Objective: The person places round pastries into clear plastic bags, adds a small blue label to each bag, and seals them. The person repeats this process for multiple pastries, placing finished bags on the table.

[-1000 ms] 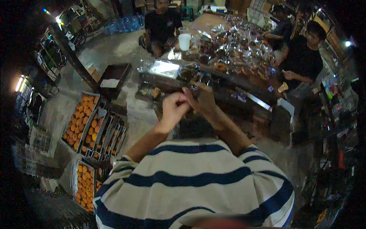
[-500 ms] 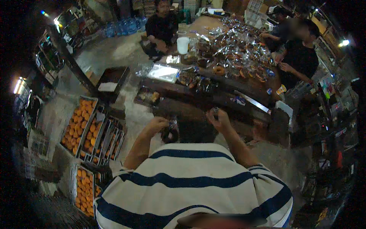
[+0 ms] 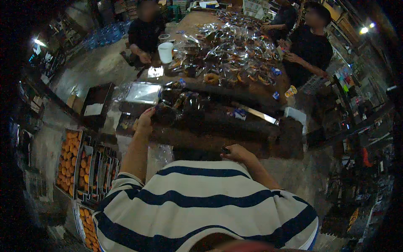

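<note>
A long wooden table (image 3: 197,22) is stretching away from the person in the striped shirt (image 3: 205,193). One black-clad co-worker (image 3: 145,35) is staying low at its left side, while a second (image 3: 310,48) and a third (image 3: 285,17) are facing it from the right. A broad heap of plastic-wrapped doughnuts (image 3: 226,46) is covering much of the tabletop. On the floor to the left, stacked metal trays (image 3: 79,166) are holding rows of round orange-brown buns (image 3: 67,164). A shiny rectangular tray (image 3: 145,92) is lying near the table's left corner, and a white bucket (image 3: 166,52) is standing beyond it, beside the heap.

The left hand (image 3: 145,120) is resting at the table's near left edge, just below the shiny tray. A dark wrapped pastry (image 3: 165,114) is lying immediately to the right of its fingertips; whether they are pinching it or only touching it, I cannot tell. The right hand (image 3: 238,153) is hovering closer to the body, well apart from the left, its fingers curling inward. Thumb and forefinger are pinching a small dark object (image 3: 226,150), which is poking out leftward from their tips
</note>
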Motion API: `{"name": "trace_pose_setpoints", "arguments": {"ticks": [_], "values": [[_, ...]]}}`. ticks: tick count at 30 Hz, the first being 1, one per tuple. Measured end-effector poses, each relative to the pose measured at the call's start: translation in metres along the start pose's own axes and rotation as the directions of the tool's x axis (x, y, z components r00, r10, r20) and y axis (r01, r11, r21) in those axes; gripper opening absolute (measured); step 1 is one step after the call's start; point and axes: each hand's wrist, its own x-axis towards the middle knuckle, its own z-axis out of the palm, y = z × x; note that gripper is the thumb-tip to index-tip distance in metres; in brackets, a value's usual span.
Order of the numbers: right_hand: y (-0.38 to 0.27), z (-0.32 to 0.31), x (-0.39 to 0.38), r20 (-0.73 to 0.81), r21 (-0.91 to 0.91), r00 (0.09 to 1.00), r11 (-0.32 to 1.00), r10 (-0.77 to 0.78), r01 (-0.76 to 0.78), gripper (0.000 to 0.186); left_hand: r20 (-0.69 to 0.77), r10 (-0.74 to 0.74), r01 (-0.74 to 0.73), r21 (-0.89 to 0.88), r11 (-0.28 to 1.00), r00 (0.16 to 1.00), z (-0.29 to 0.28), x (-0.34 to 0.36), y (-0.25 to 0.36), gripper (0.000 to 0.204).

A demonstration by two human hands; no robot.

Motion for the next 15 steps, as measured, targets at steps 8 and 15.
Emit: {"name": "trace_pose_setpoints", "arguments": {"ticks": [8, 15], "values": [[0.023, -0.11, 0.094, -0.397, 0.06, 0.89, 0.962, -0.223, 0.268, 0.031, -0.211, 0.254, 0.183, 0.975, 0.129, 0.944, 0.128, 0.022, -0.004, 0.061], [0.091, -0.23, 0.241, -0.802, -0.321, 0.516, 0.946, -0.299, 0.05, 0.031, -0.207, 0.565, -0.078, 0.895, 0.44, 0.799, 0.112, 0.008, 0.004, 0.046]]}}
